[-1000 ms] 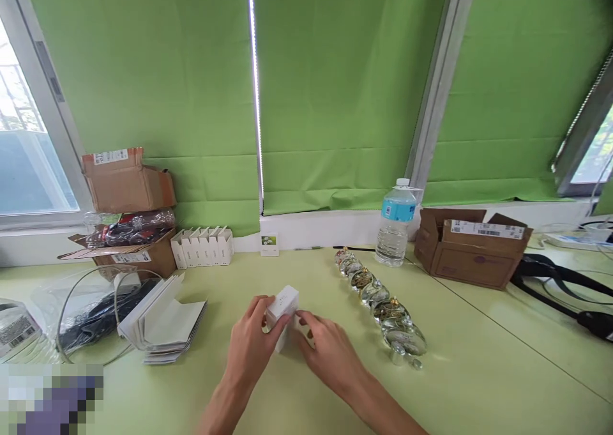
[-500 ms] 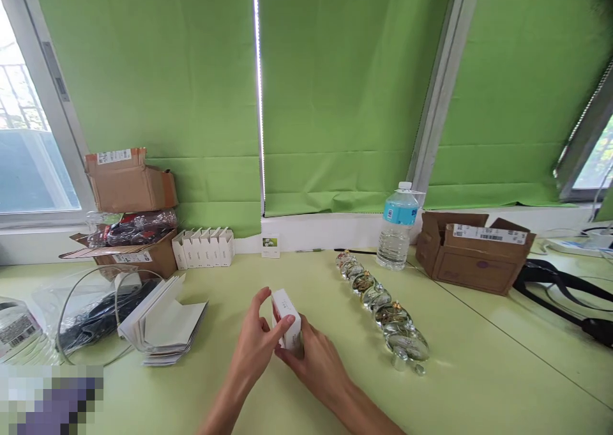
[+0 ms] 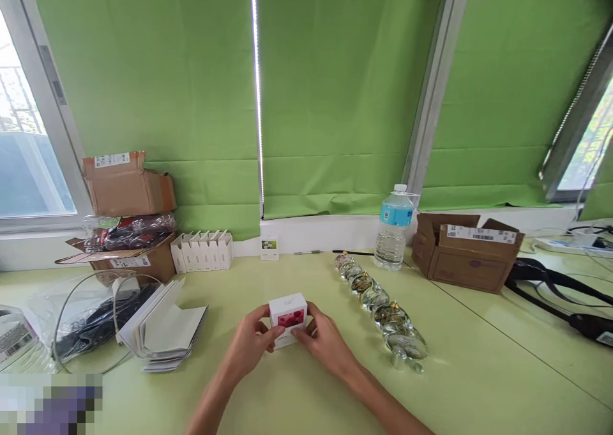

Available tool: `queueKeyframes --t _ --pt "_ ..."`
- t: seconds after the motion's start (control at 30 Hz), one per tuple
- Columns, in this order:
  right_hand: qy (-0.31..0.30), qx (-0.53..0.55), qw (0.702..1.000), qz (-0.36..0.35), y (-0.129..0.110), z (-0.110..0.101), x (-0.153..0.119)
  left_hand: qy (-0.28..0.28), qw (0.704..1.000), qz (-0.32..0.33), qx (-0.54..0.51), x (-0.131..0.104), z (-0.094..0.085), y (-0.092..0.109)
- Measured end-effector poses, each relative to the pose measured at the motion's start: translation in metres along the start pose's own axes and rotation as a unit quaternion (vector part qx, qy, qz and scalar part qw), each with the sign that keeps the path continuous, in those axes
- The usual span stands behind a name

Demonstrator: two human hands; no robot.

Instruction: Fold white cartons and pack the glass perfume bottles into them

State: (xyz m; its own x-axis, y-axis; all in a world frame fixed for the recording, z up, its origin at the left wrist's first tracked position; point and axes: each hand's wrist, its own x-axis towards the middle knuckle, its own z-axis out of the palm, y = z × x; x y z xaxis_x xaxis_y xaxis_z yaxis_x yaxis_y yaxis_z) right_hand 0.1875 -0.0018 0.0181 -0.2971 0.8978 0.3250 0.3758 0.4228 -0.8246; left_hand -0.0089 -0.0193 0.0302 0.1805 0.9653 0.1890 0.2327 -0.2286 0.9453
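Observation:
A small white carton (image 3: 288,303) with a reddish-pink picture on its front sits between my two hands, low over the middle of the table. My left hand (image 3: 253,339) grips its left side, thumb on the front face. On the other side my right hand (image 3: 328,340) holds it the same way, thumb near the lower front. The carton's top looks closed. To the right runs a row of several glass bottles (image 3: 378,307) with gold-coloured bits on some. Flattened white cartons (image 3: 175,329) lie stacked at left.
Several white cartons (image 3: 204,251) stand in a row by the wall, near a small picture card (image 3: 269,248). A water bottle (image 3: 393,230) and an open cardboard box (image 3: 469,253) stand back right. Boxes (image 3: 131,189) pile up at left, behind a cable and plastic bag (image 3: 90,320).
The carton has been turned so its picture face points towards me. My left hand has come down from its upper edge, and both hands now hold its sides.

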Motion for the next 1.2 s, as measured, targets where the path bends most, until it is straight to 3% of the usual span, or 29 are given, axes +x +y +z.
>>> queueKeyframes --t 0.1,0.27,0.53,0.83,0.97,1.2 --pt "0.020 -0.009 1.000 0.007 0.002 0.003 0.005 0.003 0.999 -0.007 -0.038 0.002 0.004 -0.006" --pt "0.045 -0.084 0.995 0.009 0.018 -0.002 0.028 0.063 0.994 -0.055 -0.076 0.009 0.010 -0.028" --pt "0.120 -0.151 0.980 0.053 0.060 -0.013 0.112 0.069 0.992 -0.072 -0.071 0.015 0.016 -0.044" --pt "0.162 -0.189 0.965 0.077 0.095 -0.010 0.201 0.082 0.990 -0.062 0.099 0.024 0.017 -0.044" --pt "0.190 -0.183 0.959 0.103 0.119 0.003 0.236 0.081 0.983 -0.073 0.145 0.029 0.016 -0.044" --pt "0.251 -0.128 0.952 0.121 0.143 0.026 0.256 0.090 0.980 -0.087 0.156 0.031 0.018 -0.048"
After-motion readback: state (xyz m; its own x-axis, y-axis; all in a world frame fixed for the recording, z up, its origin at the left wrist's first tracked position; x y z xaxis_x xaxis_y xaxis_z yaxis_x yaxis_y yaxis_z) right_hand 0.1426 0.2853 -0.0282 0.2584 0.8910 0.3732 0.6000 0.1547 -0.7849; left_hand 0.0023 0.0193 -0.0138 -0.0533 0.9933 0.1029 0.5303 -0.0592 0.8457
